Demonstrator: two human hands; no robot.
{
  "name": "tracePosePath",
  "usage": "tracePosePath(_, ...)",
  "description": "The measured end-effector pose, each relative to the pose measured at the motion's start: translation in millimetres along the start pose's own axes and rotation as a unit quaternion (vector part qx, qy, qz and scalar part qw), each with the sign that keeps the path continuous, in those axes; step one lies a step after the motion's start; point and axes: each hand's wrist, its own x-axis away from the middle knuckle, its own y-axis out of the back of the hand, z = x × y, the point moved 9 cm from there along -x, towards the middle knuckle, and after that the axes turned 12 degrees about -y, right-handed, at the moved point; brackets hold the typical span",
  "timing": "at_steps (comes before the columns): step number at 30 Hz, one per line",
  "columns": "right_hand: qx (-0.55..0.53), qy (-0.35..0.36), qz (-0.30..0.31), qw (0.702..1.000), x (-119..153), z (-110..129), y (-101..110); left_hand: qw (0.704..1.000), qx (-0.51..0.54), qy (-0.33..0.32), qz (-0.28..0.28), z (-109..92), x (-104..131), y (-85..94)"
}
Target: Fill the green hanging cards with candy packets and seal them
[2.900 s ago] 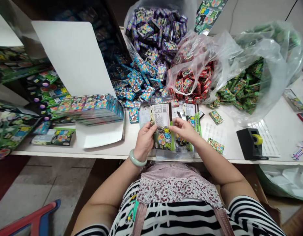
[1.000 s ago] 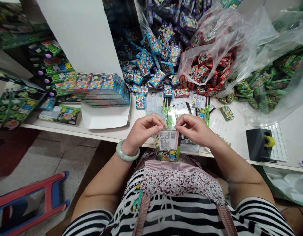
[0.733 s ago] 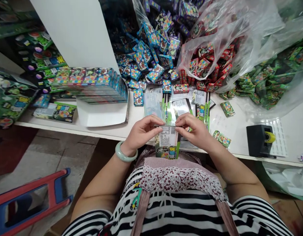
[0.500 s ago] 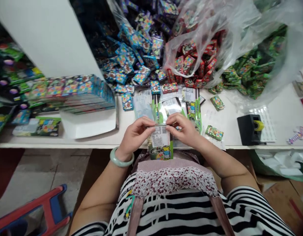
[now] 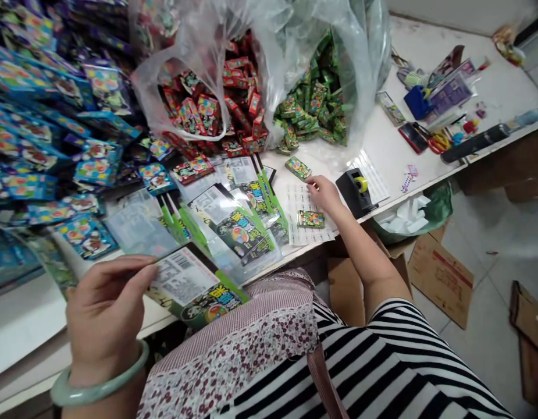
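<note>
My left hand (image 5: 109, 308), with a pale green bangle at the wrist, pinches the top corner of a printed packaging bag (image 5: 194, 282). The bag has a white barcode label, a black and green print, and hangs tilted over the table's front edge. Over to the right, my right hand (image 5: 323, 195) has its fingers pinched together at the upper edge of a white sticker sheet (image 5: 299, 235). What lies between those fingertips is too small to make out. One small green box (image 5: 311, 219) rests on the sheet, and another green box (image 5: 298, 167) lies just behind the hand.
Several flat packaging bags (image 5: 240, 230) overlap mid-table. Behind them are heaped blue boxes (image 5: 98, 160), a plastic bag of red boxes (image 5: 207, 113) and one of green boxes (image 5: 319, 99). A black tape dispenser (image 5: 355, 192) stands beside my right hand, with scissors (image 5: 438, 142) farther right.
My view has swung to the right. My right hand has let go of the packaging bag and moved right to the sticker sheet, while my left hand keeps hold of the bag.
</note>
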Motion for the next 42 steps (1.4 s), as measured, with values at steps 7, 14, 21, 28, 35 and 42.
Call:
tracePosePath(7,0.131,-0.037,-0.019,0.990,-20.6,-43.7,-7.6,0.998,-0.059,0.014,0.002,-5.4,2.2,-3.3)
tracePosePath(14,0.099,-0.022,-0.039,0.994,-14.0,-47.2,-6.2,0.996,-0.075,0.045,0.009,-10.9,3.6,-10.4)
tracePosePath(21,0.078,-0.019,-0.043,0.996,-15.0,-51.2,-4.2,0.995,-0.070,0.064,-0.002,-15.4,7.0,-8.8)
tracePosePath(28,0.014,-0.003,-0.035,0.999,-5.0,-51.3,-0.7,0.994,-0.088,0.065,-0.004,-11.5,9.0,-3.5)
tracePosePath(35,-0.222,-0.025,0.015,0.975,7.3,-49.8,27.1,0.998,-0.050,0.018,0.036,2.7,4.6,-10.6)
tracePosePath(42,-0.253,0.290,0.322,0.865,117.0,174.7,5.8,0.986,0.001,-0.106,0.126,-27.3,5.0,-41.4)
